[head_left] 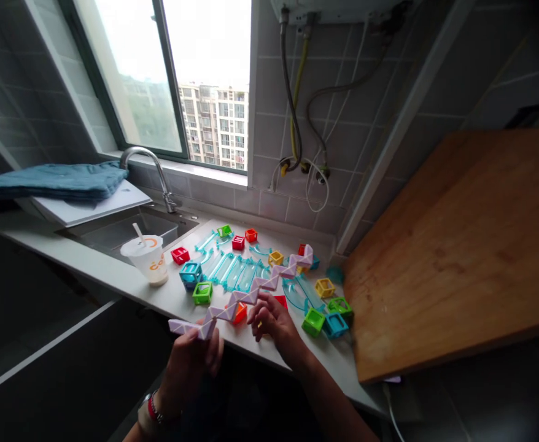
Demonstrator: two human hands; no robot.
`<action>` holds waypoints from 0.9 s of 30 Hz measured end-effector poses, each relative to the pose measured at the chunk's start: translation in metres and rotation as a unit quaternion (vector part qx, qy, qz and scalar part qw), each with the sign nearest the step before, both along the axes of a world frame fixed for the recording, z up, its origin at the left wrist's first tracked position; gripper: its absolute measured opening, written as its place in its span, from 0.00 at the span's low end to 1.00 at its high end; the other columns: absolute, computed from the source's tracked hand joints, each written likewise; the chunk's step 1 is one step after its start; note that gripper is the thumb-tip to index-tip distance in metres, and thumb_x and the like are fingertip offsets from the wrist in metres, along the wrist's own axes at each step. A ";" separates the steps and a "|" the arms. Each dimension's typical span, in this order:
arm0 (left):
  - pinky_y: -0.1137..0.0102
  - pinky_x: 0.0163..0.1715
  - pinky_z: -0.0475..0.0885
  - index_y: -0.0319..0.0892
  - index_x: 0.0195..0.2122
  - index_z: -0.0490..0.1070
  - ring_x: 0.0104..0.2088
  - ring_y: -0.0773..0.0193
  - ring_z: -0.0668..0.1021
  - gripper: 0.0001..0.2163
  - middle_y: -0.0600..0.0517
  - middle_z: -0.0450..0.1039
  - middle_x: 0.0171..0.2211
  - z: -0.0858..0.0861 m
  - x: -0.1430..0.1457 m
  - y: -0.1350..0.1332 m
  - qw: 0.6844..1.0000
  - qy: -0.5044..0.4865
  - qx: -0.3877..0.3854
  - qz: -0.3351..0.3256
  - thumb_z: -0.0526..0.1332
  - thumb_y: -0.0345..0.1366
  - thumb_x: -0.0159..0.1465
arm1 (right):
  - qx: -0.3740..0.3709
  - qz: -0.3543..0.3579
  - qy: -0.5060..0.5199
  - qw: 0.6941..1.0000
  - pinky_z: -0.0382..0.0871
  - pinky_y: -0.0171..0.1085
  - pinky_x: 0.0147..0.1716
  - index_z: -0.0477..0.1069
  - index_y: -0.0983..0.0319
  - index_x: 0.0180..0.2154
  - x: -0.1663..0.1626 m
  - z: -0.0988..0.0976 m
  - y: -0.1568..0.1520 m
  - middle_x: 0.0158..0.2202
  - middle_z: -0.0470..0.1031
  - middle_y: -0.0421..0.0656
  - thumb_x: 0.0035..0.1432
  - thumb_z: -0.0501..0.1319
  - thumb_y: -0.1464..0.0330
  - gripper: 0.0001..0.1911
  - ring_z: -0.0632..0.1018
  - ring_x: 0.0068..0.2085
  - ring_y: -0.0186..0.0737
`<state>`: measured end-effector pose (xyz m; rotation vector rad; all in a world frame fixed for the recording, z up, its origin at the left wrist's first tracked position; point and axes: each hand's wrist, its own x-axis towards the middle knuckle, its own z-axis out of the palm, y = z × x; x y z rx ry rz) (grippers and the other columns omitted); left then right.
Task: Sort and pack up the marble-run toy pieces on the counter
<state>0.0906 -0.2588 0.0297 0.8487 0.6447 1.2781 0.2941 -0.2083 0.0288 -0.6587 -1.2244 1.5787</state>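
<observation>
A pale pink twisty snake puzzle (264, 283) stretches in a zigzag, slanting up and right above the counter. My left hand (196, 353) grips its near end, thumb on top, with the fingers partly hidden underneath. Just below the puzzle's middle, my right hand (269, 319) has loosely bent fingers that are apart; whether a fingertip touches the puzzle I cannot tell. Behind the puzzle lie an orange cube frame (239, 314) and a red piece (280, 301), both partly covered. Clear turquoise track pieces (237, 271) are spread beyond it.
Green (202, 293), blue (191, 275) and yellow cube frames (325, 288) lie around on the white counter (177, 302). A lidded drink cup with straw (152, 261) stands near the sink (113, 236). At right leans a wooden board (453, 258). A blue cloth (62, 182) rests at left.
</observation>
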 end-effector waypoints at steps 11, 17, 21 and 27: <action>0.67 0.22 0.71 0.41 0.24 0.70 0.22 0.62 0.71 0.14 0.53 0.66 0.19 0.048 -0.128 0.022 0.988 0.107 0.077 0.076 0.64 0.43 0.63 | -0.099 -0.128 0.033 0.986 0.67 0.31 0.26 0.77 0.62 0.48 0.017 -0.005 0.014 0.34 0.77 0.41 0.60 0.69 0.48 0.26 0.73 0.28 0.32; 0.67 0.20 0.71 0.41 0.25 0.70 0.21 0.61 0.73 0.15 0.53 0.67 0.19 0.063 -0.114 0.033 0.981 0.153 0.073 0.092 0.64 0.47 0.62 | -0.136 -0.152 0.037 0.978 0.78 0.38 0.31 0.68 0.54 0.60 0.012 -0.006 0.009 0.55 0.76 0.47 0.54 0.74 0.51 0.36 0.82 0.38 0.42; 0.67 0.19 0.72 0.42 0.27 0.67 0.20 0.60 0.75 0.15 0.54 0.68 0.19 0.074 -0.105 0.037 0.977 0.162 0.068 0.121 0.65 0.48 0.61 | -0.133 -0.134 0.083 0.979 0.80 0.41 0.32 0.71 0.55 0.56 0.016 -0.001 0.008 0.55 0.77 0.50 0.53 0.76 0.51 0.34 0.84 0.38 0.47; 0.70 0.17 0.76 0.41 0.41 0.71 0.28 0.55 0.85 0.17 0.50 0.81 0.34 0.081 -0.086 0.047 0.966 0.153 0.056 0.198 0.67 0.50 0.63 | -0.134 -0.145 0.123 0.973 0.79 0.38 0.29 0.72 0.55 0.53 0.026 0.004 0.011 0.47 0.81 0.45 0.55 0.74 0.52 0.29 0.85 0.33 0.44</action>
